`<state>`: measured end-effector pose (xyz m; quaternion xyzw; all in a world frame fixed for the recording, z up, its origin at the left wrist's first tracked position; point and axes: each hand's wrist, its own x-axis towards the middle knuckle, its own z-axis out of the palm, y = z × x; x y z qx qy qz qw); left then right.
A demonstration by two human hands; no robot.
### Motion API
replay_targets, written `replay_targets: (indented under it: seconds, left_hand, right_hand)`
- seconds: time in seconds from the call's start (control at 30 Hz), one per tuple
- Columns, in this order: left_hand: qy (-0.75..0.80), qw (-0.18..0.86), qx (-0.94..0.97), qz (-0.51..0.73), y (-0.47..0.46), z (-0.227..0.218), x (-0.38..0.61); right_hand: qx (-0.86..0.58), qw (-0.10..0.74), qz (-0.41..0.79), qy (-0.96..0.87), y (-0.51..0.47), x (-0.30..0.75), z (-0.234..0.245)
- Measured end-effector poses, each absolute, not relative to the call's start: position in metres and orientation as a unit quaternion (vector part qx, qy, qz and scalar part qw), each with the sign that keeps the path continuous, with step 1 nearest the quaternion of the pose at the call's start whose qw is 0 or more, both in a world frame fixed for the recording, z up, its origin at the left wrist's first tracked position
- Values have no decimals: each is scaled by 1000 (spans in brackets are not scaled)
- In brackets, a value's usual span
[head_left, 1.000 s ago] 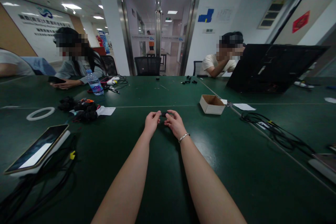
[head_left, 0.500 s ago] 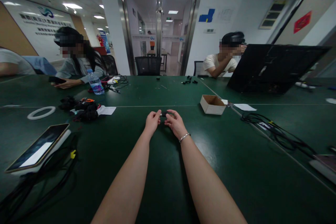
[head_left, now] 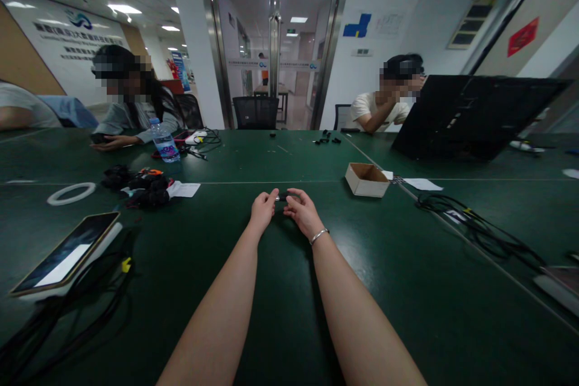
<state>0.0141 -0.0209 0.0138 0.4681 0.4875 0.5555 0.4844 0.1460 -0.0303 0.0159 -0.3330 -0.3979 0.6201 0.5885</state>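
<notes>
Both my hands meet over the middle of the dark green table [head_left: 280, 289]. My left hand [head_left: 263, 210] and my right hand [head_left: 302, 212] each pinch one end of a small black object [head_left: 283, 196] held between them just above the tabletop. The fingers of both hands are curled closed on it. The object is too small and dark to name. A thin bracelet circles my right wrist.
A small open cardboard box [head_left: 366, 180] sits to the right, a black laptop [head_left: 470, 116] beyond it. Black cables [head_left: 474, 226] lie at right. A tablet [head_left: 67, 253], white ring [head_left: 71, 193], black parts pile [head_left: 140, 186] and water bottle [head_left: 163, 142] are left. Two people sit opposite.
My hands have stayed in place on the small black object. The person at the far left has drawn the hand with the phone in slightly.
</notes>
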Motion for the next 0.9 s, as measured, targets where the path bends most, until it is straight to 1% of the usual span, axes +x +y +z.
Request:
replay_targets:
  seconds: [0.23,0.47,0.63,0.77,0.83,0.9]
  left_hand:
    - [491,480,477,549,-20,12,15]
    - [476,444,490,580,-15,5,17]
    - [442,404,525,605,-18,10,15]
    - [407,443,513,612,-19,14,14]
    - [419,480,487,597,-18,13,15]
    - [459,492,463,576,-17,11,16]
  right_hand:
    - [-334,587,625,-392,-31,146,16]
    - [-336,599,619,-380,-31,144,17]
    - [-360,609,616,-346,-29,143,16]
    - [-365,610,623,-327,-28,143,17]
    - [-367,611,623,-323,-28,143,18]
    - [-369,610,622,-324,-28,143,17]
